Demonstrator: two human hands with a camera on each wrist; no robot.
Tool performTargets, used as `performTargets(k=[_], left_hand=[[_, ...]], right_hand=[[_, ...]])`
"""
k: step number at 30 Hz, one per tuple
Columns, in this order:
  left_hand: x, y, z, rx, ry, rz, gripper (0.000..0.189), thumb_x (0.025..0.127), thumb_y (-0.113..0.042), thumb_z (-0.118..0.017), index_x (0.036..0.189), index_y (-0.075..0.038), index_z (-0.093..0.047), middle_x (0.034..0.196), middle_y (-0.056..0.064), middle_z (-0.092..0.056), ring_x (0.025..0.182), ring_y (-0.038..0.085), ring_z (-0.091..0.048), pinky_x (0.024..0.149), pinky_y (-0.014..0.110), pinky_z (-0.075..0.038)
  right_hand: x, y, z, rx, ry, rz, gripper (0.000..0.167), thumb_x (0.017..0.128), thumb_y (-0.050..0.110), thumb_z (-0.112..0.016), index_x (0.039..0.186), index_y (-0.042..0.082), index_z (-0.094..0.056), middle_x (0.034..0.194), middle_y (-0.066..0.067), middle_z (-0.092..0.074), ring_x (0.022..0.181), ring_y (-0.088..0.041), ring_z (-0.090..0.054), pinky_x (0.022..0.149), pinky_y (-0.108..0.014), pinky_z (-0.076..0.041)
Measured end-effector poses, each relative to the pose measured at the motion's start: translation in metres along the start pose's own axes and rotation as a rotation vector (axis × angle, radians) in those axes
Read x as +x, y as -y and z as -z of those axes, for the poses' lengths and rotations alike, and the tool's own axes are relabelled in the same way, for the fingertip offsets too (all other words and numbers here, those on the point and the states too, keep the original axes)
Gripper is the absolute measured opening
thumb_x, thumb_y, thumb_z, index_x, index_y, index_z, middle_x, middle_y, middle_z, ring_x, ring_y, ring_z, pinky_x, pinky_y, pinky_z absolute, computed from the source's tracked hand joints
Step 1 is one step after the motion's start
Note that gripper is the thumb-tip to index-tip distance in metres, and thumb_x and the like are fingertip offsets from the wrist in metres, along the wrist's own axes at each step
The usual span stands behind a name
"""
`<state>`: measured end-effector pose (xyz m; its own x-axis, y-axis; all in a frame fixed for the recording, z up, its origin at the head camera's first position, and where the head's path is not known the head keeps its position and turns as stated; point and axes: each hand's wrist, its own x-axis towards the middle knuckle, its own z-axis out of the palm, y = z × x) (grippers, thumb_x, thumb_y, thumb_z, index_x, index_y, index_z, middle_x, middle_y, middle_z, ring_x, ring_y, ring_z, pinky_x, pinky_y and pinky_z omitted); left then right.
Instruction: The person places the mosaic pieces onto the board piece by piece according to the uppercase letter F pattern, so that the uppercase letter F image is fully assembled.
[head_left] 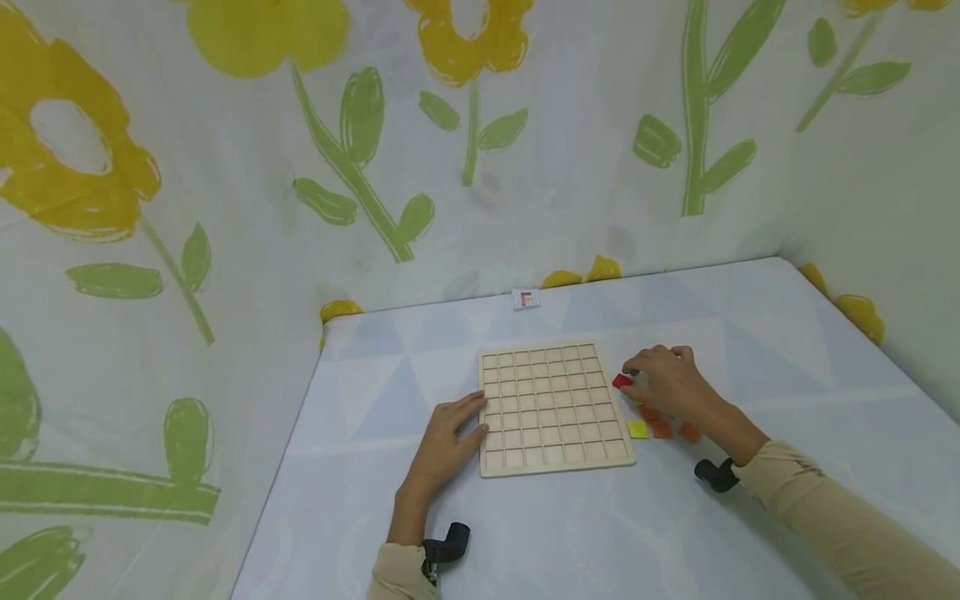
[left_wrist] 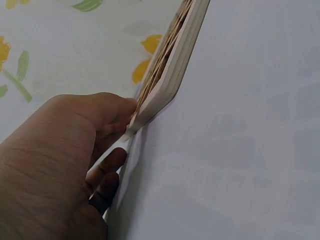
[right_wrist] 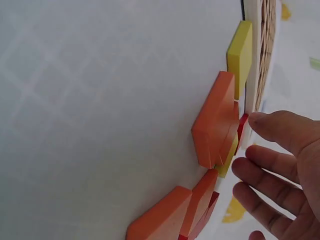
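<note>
A square wooden board with a grid of shallow recesses lies flat on the table. My left hand rests at its left edge, fingers extended onto the frame; in the left wrist view, the thumb touches the board's corner. Beyond the board's right side, my right hand reaches over a red tile, its thumb and fingers apart around it. Up close in the right wrist view, the thumb tip is right at the red tile.
Orange tiles and a yellow tile lie near the board's right edge, some partly under my right hand. A small printed card sits at the table's back edge. Flower-patterned fabric hangs around the table.
</note>
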<state>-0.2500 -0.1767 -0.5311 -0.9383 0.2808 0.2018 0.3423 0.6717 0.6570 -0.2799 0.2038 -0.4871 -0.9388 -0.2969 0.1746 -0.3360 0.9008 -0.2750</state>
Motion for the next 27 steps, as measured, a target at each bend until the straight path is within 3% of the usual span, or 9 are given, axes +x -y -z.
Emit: performTargets(k=[5,14,27], left_hand=[[0.000,0.000,-0.001,0.017,0.003,0.004,0.046,0.096,-0.023,-0.068,0.140,-0.017,-0.060,0.150,-0.012,-0.048,0.124,0.018,-0.047,0.103,0.046,-0.042],[0.001,0.002,0.000,0.020,0.020,-0.001,0.046,0.097,-0.025,-0.066,0.142,-0.017,-0.059,0.152,-0.011,-0.046,0.124,0.018,-0.046,0.103,0.045,-0.041],[0.000,0.003,0.002,0.007,0.028,0.001,0.046,0.098,-0.024,-0.066,0.143,-0.017,-0.058,0.153,-0.010,-0.045,0.124,0.019,-0.045,0.103,0.046,-0.042]], right_hand=[[0.002,0.000,-0.003,0.000,0.002,0.029,0.021,0.082,0.020,-0.081,0.098,0.007,-0.076,0.092,0.000,-0.070,0.096,-0.031,-0.059,0.092,-0.063,-0.030],[0.005,0.000,0.006,0.007,0.024,-0.024,0.024,0.082,0.015,-0.079,0.103,0.005,-0.076,0.101,-0.008,-0.071,0.104,-0.034,-0.058,0.096,-0.067,-0.027],[0.011,0.003,0.019,0.079,-0.003,0.012,0.026,0.082,0.013,-0.083,0.106,0.005,-0.075,0.105,-0.011,-0.071,0.109,-0.036,-0.055,0.099,-0.068,-0.023]])
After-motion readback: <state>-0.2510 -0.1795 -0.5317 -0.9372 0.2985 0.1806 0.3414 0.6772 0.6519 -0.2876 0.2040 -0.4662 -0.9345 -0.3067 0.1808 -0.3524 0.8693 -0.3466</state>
